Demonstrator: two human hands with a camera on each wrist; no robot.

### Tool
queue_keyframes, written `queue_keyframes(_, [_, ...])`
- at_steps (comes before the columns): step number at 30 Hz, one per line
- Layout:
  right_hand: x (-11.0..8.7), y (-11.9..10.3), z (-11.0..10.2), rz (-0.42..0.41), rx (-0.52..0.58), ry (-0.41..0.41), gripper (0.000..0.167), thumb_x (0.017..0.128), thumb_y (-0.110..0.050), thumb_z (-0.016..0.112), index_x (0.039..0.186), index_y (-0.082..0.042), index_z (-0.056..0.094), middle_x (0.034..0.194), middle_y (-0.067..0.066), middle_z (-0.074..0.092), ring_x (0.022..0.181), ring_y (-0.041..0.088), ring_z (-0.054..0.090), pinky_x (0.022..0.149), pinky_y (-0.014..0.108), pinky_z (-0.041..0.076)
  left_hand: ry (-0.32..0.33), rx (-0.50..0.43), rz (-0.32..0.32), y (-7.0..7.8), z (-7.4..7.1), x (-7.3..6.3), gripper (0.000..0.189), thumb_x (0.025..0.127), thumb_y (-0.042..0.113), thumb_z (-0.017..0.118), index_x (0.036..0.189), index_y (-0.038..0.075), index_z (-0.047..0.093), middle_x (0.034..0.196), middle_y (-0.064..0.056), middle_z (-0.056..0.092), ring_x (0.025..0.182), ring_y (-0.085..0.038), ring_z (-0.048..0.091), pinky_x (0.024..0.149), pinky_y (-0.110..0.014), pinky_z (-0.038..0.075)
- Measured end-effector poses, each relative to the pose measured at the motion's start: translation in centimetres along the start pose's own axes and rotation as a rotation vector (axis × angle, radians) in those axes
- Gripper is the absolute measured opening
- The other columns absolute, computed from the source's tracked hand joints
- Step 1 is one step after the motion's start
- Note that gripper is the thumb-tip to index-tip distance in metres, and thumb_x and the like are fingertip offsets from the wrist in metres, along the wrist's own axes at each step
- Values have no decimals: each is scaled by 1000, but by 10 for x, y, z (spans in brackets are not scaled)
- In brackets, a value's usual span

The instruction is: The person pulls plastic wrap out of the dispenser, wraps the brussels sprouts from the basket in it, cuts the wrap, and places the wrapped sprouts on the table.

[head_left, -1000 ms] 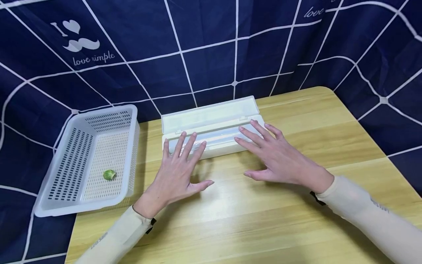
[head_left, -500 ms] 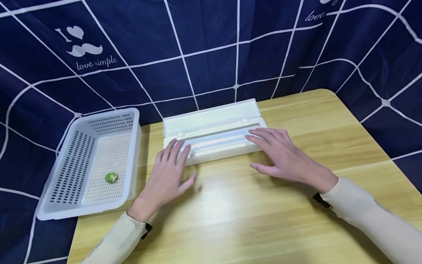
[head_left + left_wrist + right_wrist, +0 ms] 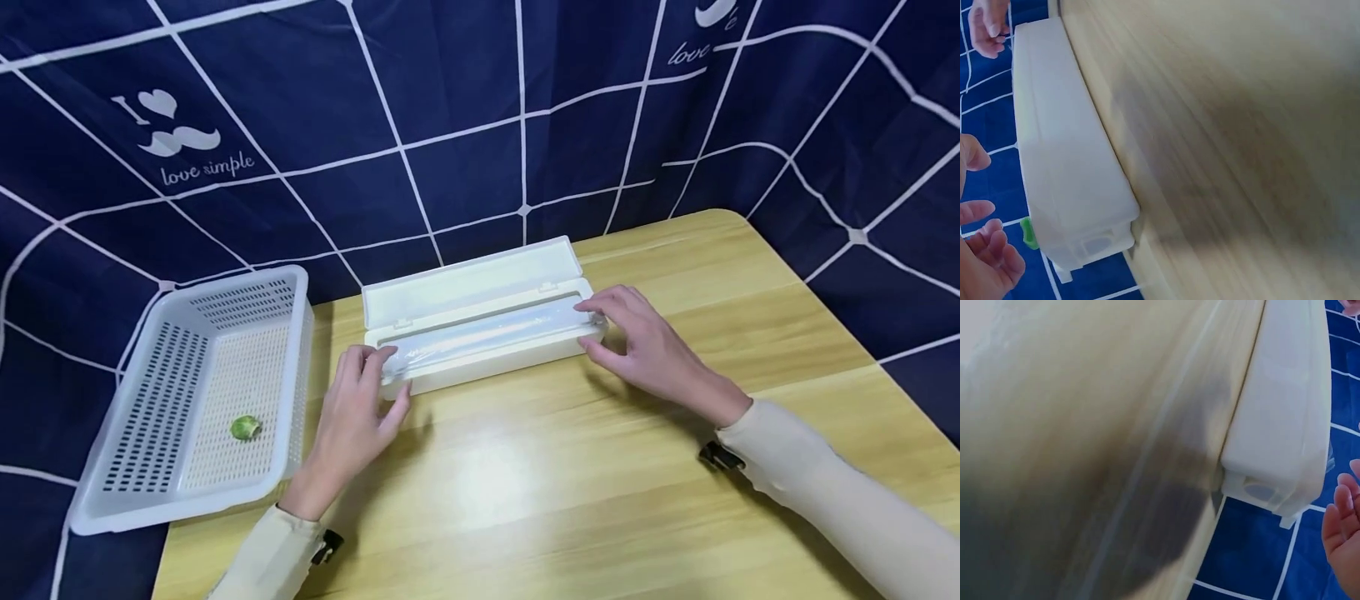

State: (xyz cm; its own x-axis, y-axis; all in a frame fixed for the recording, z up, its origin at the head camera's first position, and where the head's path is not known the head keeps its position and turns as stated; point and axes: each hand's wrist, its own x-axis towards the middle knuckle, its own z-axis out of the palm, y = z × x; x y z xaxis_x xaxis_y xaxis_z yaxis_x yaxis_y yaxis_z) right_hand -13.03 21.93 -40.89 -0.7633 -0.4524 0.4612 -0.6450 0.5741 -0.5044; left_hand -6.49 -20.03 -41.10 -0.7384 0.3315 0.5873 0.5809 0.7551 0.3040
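A long white box point(image 3: 495, 367) stands near the back of the table, its lid point(image 3: 472, 283) tipped back. Inside lies a shiny roll of clear film point(image 3: 487, 333). My left hand point(image 3: 352, 417) hovers at the box's left end, fingertips over the roll and thumb by the front wall. At the opposite end, my right hand point(image 3: 652, 342) is bent likewise, thumb and fingers apart. In the left wrist view, a gap shows between the fingers point(image 3: 997, 250) and the box, with a small green piece point(image 3: 1030, 233) at its rim. The right wrist view shows loosely bent fingers point(image 3: 1344, 512) beside the box.
A white plastic basket point(image 3: 300, 333) stands on the left, partly past the table edge, with a Brussels sprout point(image 3: 245, 427) in it. The wooden table point(image 3: 540, 492) meets a dark blue cloth point(image 3: 465, 192) with white lines behind and at the sides.
Both hands have moved outward from over the box to its two ends. Their spread fingers have bent, and the thumbs have come closer to the front wall.
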Motion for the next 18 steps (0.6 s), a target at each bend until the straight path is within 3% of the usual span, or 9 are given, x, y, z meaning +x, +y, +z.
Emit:
queue_keyframes(8, [-1, 5, 11, 61, 21, 7, 39, 94, -9, 85, 131, -6, 72, 111, 6, 60, 102, 20, 53, 81, 31, 44, 11, -143, -142, -1, 5, -7, 43, 92, 4, 78, 132, -3, 65, 102, -18, 48, 86, -23, 45, 70, -34, 41])
queue_keyframes(18, [3, 8, 18, 126, 84, 27, 33, 96, -5, 83, 127, -7, 73, 109, 7, 56, 98, 18, 51, 71, 24, 41, 114, -230, -223, -2, 16, -14, 32, 91, -5, 74, 122, -4, 70, 100, -20, 48, 87, -28, 48, 76, -33, 41])
